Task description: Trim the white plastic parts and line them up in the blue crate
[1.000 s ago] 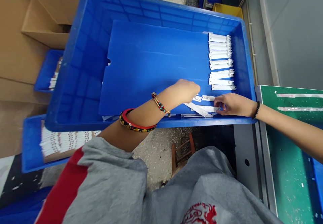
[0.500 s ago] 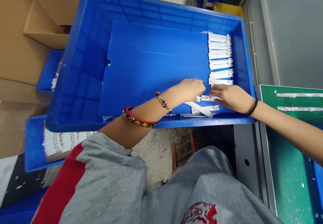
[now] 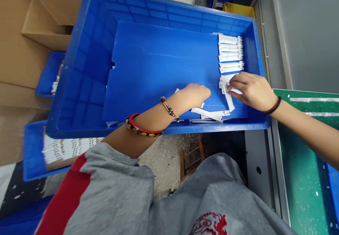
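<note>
On the sweatshirt (image 3: 111, 196), unreadable red emblem (image 3: 209, 224)

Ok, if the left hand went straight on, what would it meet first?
Likely the white strip held by the right hand, just ahead of the left hand; depth is unclear, so it might pass above.

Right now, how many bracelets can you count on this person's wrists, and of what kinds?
Red bangle with black and yellow spirals: 1
Multicoloured beaded bracelet: 1
Dark beaded bracelet: 1
Total: 3
</note>
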